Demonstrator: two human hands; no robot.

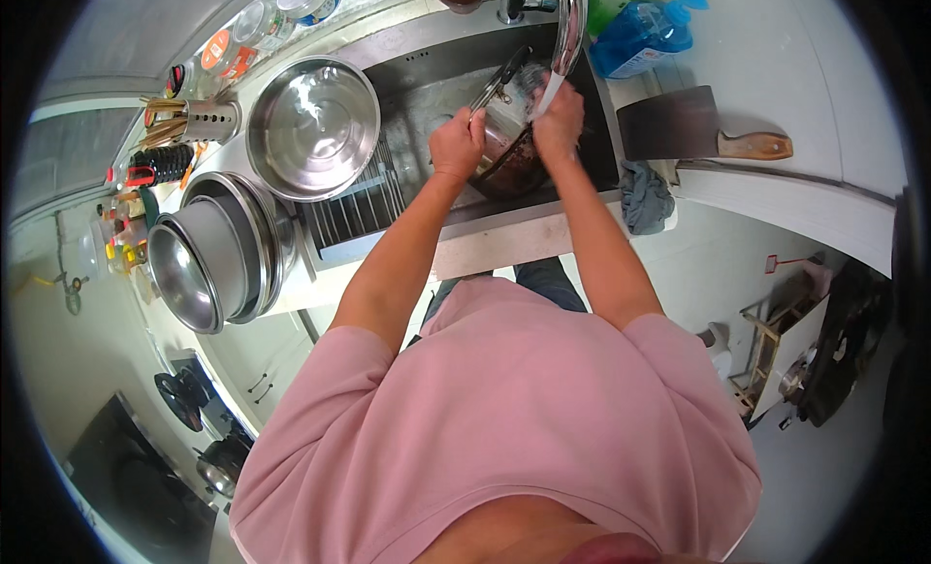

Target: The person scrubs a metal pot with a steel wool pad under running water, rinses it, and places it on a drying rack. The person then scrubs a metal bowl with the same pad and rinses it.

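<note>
In the sink (429, 91), a metal pot (502, 138) lies tilted, its outer side stained dark brown. My left hand (458, 142) grips the pot's edge, close to a black and metal handle (513, 66). My right hand (560, 120) is curled at the pot's other side, with a greyish scouring pad (533, 76) at its fingers, blurred by motion. Water (549, 91) runs from the chrome faucet (569, 33) onto this hand. Foamy water covers part of the sink floor.
A large steel bowl (313, 127) rests by the sink's left edge, above a metal drying rack (356, 207). Stacked pots and basins (218, 258) stand farther left. To the right are a cleaver (673, 124), a grey cloth (645, 197) and a blue detergent bottle (640, 40).
</note>
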